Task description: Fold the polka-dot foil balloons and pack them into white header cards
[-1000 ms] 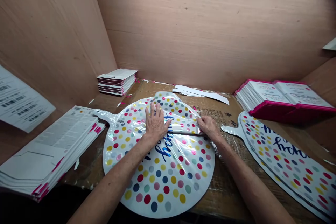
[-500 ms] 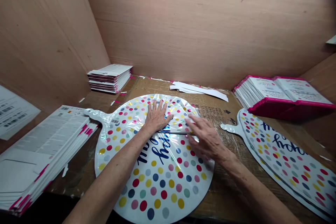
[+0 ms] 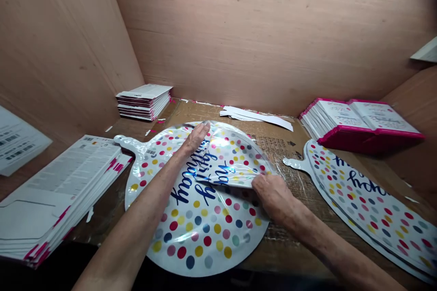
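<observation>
A flat, round foil balloon (image 3: 205, 232) with coloured dots and blue lettering lies in front of me, its tail pointing to the upper left. Part of its top right is folded over, with a fold edge running across the lettering. My left hand (image 3: 198, 137) lies on the far part of the balloon, fingers together and pointing away; whether they grip any foil cannot be made out. My right hand (image 3: 269, 189) pinches the folded foil at the balloon's right side.
Printed cards (image 3: 51, 191) are piled at the left, with a smaller card stack (image 3: 145, 100) behind. White paper strips (image 3: 256, 117) lie near the back wall. Pink-edged folded cards (image 3: 362, 122) stand at the right, above more dotted balloons (image 3: 372, 209).
My left hand has slid away from me to the balloon's far part, its fingers now together. My right hand has closed on the foil, and a flap is now folded over.
</observation>
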